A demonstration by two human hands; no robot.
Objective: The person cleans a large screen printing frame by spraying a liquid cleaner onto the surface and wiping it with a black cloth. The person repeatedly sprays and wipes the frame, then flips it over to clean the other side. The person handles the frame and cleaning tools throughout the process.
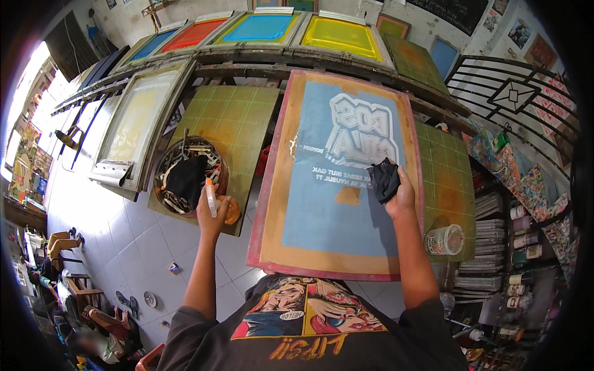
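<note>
A screen-printing frame (271, 218) with a reddish border lies in front of me. Its mesh carries a blue-grey stencil (332, 227) with mirrored pale lettering (362, 127) in its upper part. My right hand (404, 197) grips a bunched black cloth (386, 182) over the lower right of the lettering; whether the cloth touches the mesh I cannot tell. Left of the frame, my left hand (211, 215) holds a spray bottle (233, 212) with orange contents and an orange nozzle. Just beyond it sits a round tub (222, 160) of clips and small metal parts, with a black cloth (188, 178) on top.
Green gridded printing boards (241, 106) flank the frame. A clear plastic tub (444, 239) stands on the right board. Inked screens, including a yellow one (341, 37), line the far rack. Another screen (139, 111) leans left. People sit at lower left, one person (106, 341) near the floor.
</note>
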